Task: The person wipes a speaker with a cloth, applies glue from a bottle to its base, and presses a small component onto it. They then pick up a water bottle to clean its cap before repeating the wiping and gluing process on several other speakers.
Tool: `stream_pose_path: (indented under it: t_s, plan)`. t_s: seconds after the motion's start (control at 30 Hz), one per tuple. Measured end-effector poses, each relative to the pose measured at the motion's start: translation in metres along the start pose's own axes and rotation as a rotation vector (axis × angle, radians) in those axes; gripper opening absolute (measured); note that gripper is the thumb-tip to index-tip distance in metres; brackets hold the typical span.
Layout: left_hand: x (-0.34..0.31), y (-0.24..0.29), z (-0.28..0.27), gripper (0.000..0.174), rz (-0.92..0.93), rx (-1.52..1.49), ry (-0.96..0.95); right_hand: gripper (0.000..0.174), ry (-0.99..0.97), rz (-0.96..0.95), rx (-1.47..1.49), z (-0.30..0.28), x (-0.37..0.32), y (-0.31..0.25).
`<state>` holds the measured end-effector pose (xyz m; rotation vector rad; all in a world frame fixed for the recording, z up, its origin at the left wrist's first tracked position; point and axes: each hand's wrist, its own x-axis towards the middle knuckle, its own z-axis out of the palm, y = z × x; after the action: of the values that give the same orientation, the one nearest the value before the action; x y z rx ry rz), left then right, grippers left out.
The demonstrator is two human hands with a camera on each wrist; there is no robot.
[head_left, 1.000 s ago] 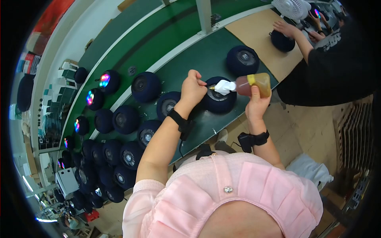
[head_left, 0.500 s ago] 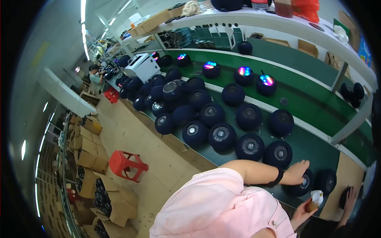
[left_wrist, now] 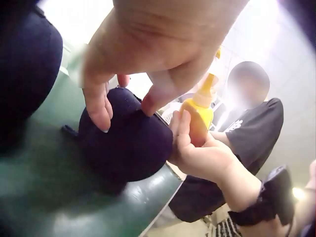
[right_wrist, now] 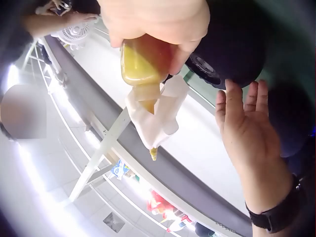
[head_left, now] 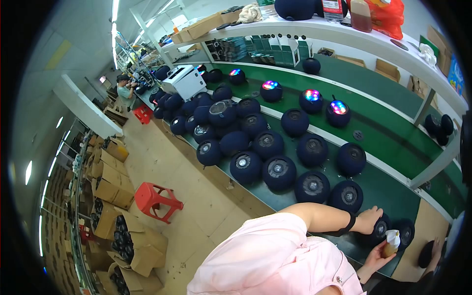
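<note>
My left hand [head_left: 368, 220] rests on a round speaker [head_left: 382, 227] covered in dark blue fabric. In the left wrist view its fingertips [left_wrist: 102, 122] and thumb touch the speaker's upper side. The fingers look nearly straight in the right wrist view. My right hand [head_left: 377, 258] grips a squeeze bottle [right_wrist: 143, 59] of amber liquid, close beside that speaker. White tissue [right_wrist: 153, 113] is wrapped round the bottle's neck, and the thin nozzle [right_wrist: 153, 154] pokes out past it. The left wrist view shows the nozzle upward. Another dark speaker [head_left: 405, 233] sits just beyond the bottle.
Several more dark speakers [head_left: 279, 169] crowd the green bench to the left. Along the back strip, some have lit coloured tops [head_left: 339, 108]. A shelf [head_left: 339, 32] runs overhead. A red stool [head_left: 156, 199] stands on the floor. At right, another person's hand [head_left: 436, 248] is near a dark speaker.
The head view has swung left along the bench. The bottle has gone from lying sideways over the speaker to upright beside it. My left hand has left the nozzle area and lies on the speaker.
</note>
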<state>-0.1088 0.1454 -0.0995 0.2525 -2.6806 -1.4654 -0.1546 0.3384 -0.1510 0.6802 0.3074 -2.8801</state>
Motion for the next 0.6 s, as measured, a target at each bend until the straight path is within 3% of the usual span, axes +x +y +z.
stream_pose_path:
  t_s: [0.2, 0.37, 0.6]
  plan:
    - [0.014, 0.009, 0.003, 0.039, 0.078, 0.128, 0.062, 0.05, -0.042, 0.083, 0.079, -0.002, 0.001, 0.003]
    - [0.017, 0.011, 0.008, 0.031, 0.161, 0.141, 0.301, 0.05, -0.018, 0.119, 0.048, 0.005, -0.007, 0.016]
    - [0.03, 0.017, -0.011, 0.033, 0.099, 0.324, 0.14, 0.051, -0.036, 0.167, 0.068, -0.002, -0.011, 0.02]
